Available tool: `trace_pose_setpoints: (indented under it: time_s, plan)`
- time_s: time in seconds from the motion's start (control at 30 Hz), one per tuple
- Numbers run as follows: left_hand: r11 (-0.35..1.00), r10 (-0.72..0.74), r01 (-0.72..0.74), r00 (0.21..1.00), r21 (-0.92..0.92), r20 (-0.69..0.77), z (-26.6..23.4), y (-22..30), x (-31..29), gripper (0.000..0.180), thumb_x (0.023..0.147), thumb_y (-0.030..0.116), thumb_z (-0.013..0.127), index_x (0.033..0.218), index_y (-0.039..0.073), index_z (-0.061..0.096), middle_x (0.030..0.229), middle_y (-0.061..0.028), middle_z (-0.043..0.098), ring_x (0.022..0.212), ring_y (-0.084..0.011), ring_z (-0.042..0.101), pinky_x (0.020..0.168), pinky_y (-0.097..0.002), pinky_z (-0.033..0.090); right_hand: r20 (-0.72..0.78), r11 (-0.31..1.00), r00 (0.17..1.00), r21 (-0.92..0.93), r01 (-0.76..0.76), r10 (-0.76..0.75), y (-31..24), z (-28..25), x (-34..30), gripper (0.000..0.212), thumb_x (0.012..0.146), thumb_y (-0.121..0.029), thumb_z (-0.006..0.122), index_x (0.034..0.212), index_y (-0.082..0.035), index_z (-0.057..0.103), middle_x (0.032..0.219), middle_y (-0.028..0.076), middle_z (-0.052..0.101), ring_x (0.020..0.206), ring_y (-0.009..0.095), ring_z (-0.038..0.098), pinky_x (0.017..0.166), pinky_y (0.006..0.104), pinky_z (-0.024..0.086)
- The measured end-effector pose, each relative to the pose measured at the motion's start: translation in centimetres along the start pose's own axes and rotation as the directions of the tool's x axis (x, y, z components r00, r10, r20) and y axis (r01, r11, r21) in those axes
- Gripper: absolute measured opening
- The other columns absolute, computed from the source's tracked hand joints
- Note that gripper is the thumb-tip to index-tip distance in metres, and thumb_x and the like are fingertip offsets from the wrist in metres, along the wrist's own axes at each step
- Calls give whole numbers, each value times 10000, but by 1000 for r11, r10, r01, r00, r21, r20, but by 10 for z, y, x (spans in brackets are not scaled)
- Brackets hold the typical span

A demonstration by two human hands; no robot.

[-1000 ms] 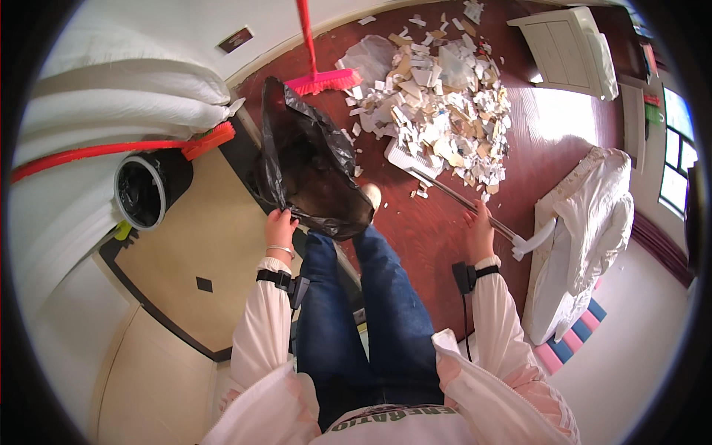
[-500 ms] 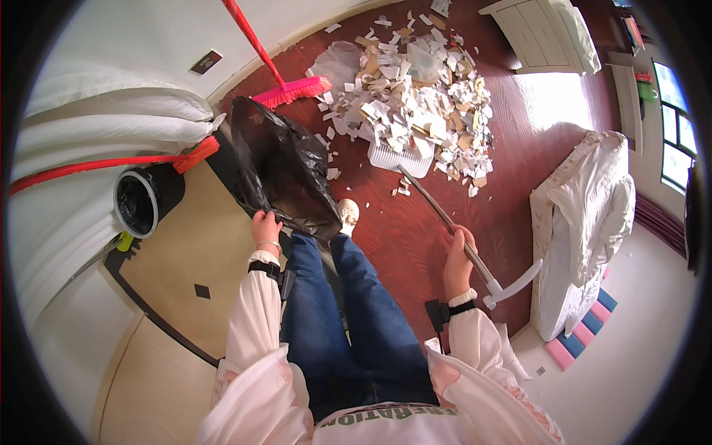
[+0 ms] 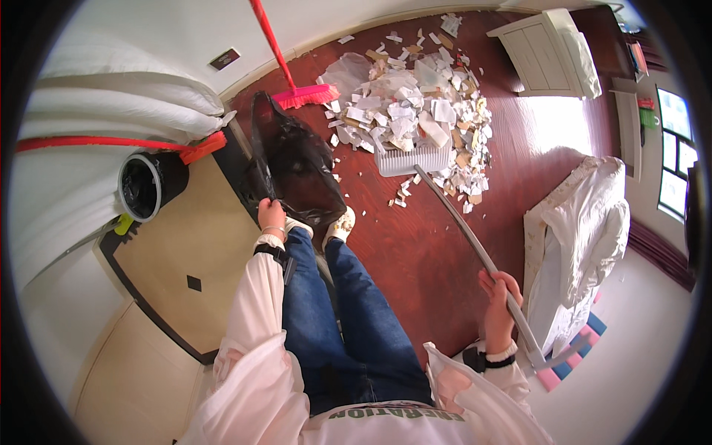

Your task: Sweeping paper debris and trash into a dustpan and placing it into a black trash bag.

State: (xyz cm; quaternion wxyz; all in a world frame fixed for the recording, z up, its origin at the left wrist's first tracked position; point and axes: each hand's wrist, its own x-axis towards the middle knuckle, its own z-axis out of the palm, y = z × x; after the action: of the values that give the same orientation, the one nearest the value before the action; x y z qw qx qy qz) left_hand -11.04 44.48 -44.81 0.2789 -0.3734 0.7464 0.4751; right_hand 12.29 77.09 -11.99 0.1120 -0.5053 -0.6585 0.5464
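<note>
My left hand [image 3: 272, 216] is closed on the rim of a black plastic bin bag [image 3: 302, 167], which hangs wide-mouthed in front of my feet. The long grey handle of a white ribbed dustpan [image 3: 412, 162] runs through my closed right hand [image 3: 501, 302]. Its pan sits at the near edge of a heap of torn paper and cardboard scraps [image 3: 404, 111] on the floor. Scraps lie right behind the pan's ribbed back; how many are inside it I cannot tell.
A pink broom [image 3: 305, 96] with a red handle stands left of the heap. Further left are an orange-red brush [image 3: 203, 147] and a black bin with a white rim [image 3: 141, 187]. A white cabinet [image 3: 535, 53] stands far right, and a cushioned piece under white cloth [image 3: 575, 248] nearer.
My right hand has moved right and back toward me with the handle. The pan has shifted slightly right and turned more of its ribbed back to me. My left hand still grips the bag.
</note>
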Motion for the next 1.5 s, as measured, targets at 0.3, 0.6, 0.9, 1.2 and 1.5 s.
trace_pose_setpoints:
  time_s: [0.3, 0.6, 0.9, 1.2, 1.5]
  plan:
    - [985, 165, -155, 973, 76, -160, 4, -41, 54, 319, 860, 205, 526, 1122, 23, 540, 1030, -158, 612, 879, -284, 610, 725, -349, 506, 263, 980, 957, -116, 160, -125, -78, -21, -16, 165, 902, -35, 449, 908, 59, 584, 978, 171, 608, 872, 274, 660, 813, 373, 544]
    - [966, -21, -29, 982, -257, -188, 25, 6, 2, 292, 864, 210, 528, 1093, 33, 566, 902, -154, 643, 609, -244, 648, 511, -339, 503, 685, 741, 669, -283, 609, -289, -128, 50, 10, 122, 797, 19, 553, 892, 4, 628, 937, 160, 639, 746, 219, 645, 655, 297, 511]
    - [989, 114, -75, 931, 125, -346, 3, -45, 40, 287, 866, 185, 517, 1094, 13, 544, 914, -154, 635, 602, -266, 645, 512, -339, 535, 915, 541, 342, -179, 822, -216, -150, 123, 25, 191, 753, 66, 589, 929, -1, 620, 978, 178, 607, 784, 272, 631, 689, 319, 511]
    - [997, 42, -59, 940, -40, -339, -20, -44, 41, 249, 864, 217, 549, 1053, 57, 569, 995, -197, 636, 933, -387, 599, 788, -438, 475, 973, 471, 88, -182, 863, 215, -168, 165, 21, 246, 698, -13, 630, 933, -14, 557, 964, 184, 539, 728, 272, 605, 628, 336, 491]
    - [974, 15, -27, 998, -224, -56, -12, -30, 20, 273, 905, 172, 510, 1152, 56, 507, 981, -115, 592, 785, -206, 603, 584, -334, 563, 912, 177, -208, 153, 972, 354, -96, 228, 11, 248, 679, -31, 632, 900, -26, 521, 876, 163, 512, 818, 315, 607, 679, 400, 505]
